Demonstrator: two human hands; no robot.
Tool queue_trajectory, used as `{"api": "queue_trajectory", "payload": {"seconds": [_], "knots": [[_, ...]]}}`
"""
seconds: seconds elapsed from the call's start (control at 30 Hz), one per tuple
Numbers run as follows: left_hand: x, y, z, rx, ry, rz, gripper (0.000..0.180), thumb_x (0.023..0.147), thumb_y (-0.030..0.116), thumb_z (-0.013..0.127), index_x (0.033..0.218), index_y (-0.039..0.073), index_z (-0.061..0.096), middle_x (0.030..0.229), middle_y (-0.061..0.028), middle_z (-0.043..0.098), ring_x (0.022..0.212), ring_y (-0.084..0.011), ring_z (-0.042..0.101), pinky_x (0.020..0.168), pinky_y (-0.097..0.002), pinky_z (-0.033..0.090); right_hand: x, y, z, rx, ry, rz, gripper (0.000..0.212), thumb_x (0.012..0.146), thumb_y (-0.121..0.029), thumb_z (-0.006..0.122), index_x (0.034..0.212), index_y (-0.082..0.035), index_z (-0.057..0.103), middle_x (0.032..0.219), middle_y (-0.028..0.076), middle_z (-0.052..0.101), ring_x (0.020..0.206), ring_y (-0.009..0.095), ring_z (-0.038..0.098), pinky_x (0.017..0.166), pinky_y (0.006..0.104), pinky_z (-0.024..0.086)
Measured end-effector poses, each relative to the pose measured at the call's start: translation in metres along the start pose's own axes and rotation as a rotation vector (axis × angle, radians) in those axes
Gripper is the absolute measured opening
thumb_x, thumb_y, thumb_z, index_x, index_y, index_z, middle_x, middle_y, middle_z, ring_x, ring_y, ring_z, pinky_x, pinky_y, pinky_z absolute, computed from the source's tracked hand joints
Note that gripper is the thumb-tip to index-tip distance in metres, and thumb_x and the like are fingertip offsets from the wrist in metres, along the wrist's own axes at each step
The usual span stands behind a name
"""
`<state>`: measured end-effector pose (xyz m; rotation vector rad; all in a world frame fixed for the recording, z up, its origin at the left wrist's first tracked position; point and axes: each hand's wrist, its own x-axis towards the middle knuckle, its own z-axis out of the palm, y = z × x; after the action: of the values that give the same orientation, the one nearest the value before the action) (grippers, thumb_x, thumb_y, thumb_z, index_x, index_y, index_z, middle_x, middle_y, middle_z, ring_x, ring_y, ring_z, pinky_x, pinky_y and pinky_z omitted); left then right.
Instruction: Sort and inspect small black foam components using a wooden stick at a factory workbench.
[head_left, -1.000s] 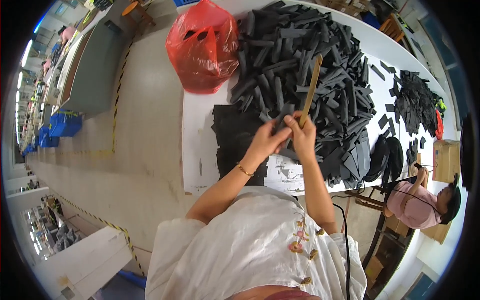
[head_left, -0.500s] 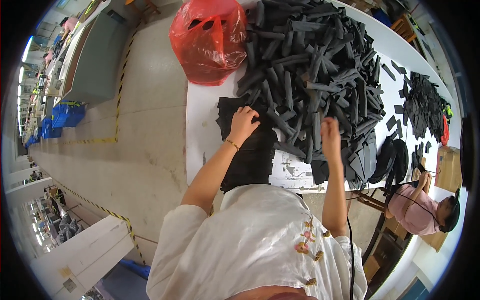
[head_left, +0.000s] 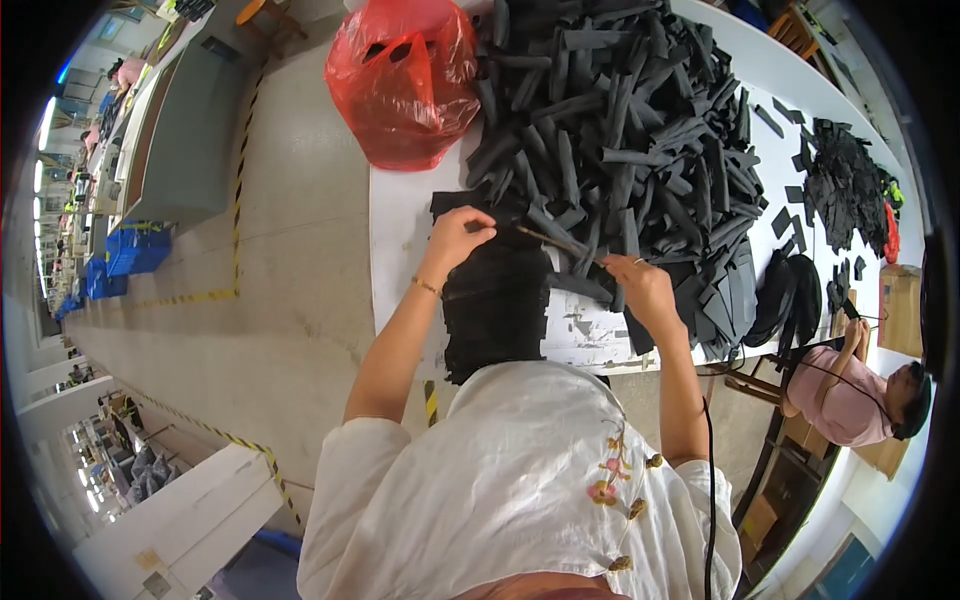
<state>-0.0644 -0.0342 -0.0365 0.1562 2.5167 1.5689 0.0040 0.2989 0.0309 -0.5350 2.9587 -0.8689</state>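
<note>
My left hand (head_left: 455, 245) is over the far left part of a flat layer of overlapping black pieces (head_left: 495, 310), its thumb and fingers drawn together. Whatever is between those fingertips, if anything, is too small to make out. A thin brown stick (head_left: 556, 241) is gripped in my right hand (head_left: 640, 290), its tip pointing left toward the far edge of the layer. Just beyond both hands rises a big heap of curled dark grey strips (head_left: 620, 130). Flat dark pieces (head_left: 722, 312) lie fanned to the right of my right hand.
A red plastic bag (head_left: 405, 90) stands at the white table's (head_left: 398, 215) far left corner. On the right are a black coil (head_left: 788, 300) and another pile of black pieces (head_left: 845, 185). A person in pink (head_left: 845, 395) sits at the right, hands over the table.
My right hand has come nearer and slightly left, and the stick now shows across the layer's far edge. My left hand has shifted left, its fingers drawing together.
</note>
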Motion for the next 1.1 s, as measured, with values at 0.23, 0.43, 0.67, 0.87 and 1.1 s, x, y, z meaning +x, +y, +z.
{"api": "queue_trajectory", "payload": {"seconds": [0.23, 0.43, 0.67, 0.87, 1.1], "knots": [[-0.017, 0.040, 0.014, 0.240, -0.203, 0.306, 0.011, 0.080, 0.016, 0.067, 0.082, 0.006, 0.070, 0.087, -0.0083, 0.069, 0.084, -0.0271, 0.063, 0.077, -0.0373, 0.048, 0.008, -0.020, 0.061, -0.011, -0.276, 0.039, 0.021, 0.087, -0.021, 0.056, 0.101, -0.007, 0.064, 0.077, 0.017, 0.066, 0.076, 0.035, 0.066, 0.065, 0.0461, 0.050], [-0.032, 0.087, 0.009, 0.321, -0.074, 0.610, 0.022, 0.077, 0.009, 0.072, 0.098, 0.006, 0.067, 0.098, -0.0143, 0.065, 0.096, -0.0327, 0.058, 0.088, -0.0415, 0.045, 0.000, -0.052, 0.085, 0.620, -0.190, 0.115, 0.017, 0.087, -0.015, 0.059, 0.096, -0.002, 0.059, 0.078, 0.017, 0.064, 0.073, 0.029, 0.063, 0.068, 0.0372, 0.050], [-0.049, 0.071, 0.065, -1.654, 0.027, -0.375, 0.026, 0.091, 0.025, 0.060, 0.103, 0.002, 0.059, 0.094, -0.0096, 0.064, 0.088, -0.0230, 0.060, 0.084, -0.0371, 0.048, -0.008, -0.073, 0.082, 0.956, -0.188, 0.295, 0.013, 0.090, -0.009, 0.054, 0.082, 0.001, 0.055, 0.068, 0.007, 0.062, 0.050, 0.014, 0.057, 0.047, 0.0298, 0.045], [-0.053, 0.073, 0.093, -1.536, 0.296, -0.447, 0.030, 0.089, 0.029, 0.069, 0.102, 0.003, 0.064, 0.076, -0.0065, 0.063, 0.068, -0.0195, 0.060, 0.066, -0.0316, 0.051, -0.011, -0.091, 0.106, 0.704, 0.108, 0.325, 0.013, 0.094, -0.007, 0.053, 0.084, 0.002, 0.052, 0.061, 0.009, 0.058, 0.047, 0.014, 0.053, 0.043, 0.0313, 0.041], [-0.037, 0.055, 0.057, -1.454, 0.402, -0.466, 0.022, 0.088, 0.025, 0.069, 0.094, 0.004, 0.065, 0.066, -0.0014, 0.055, 0.053, -0.0084, 0.047, 0.051, -0.0259, 0.040, -0.050, -0.095, 0.105, 0.610, -0.030, 0.312, 0.015, 0.095, -0.010, 0.053, 0.087, 0.002, 0.055, 0.060, 0.014, 0.058, 0.054, 0.024, 0.060, 0.050, 0.0368, 0.043]]}}
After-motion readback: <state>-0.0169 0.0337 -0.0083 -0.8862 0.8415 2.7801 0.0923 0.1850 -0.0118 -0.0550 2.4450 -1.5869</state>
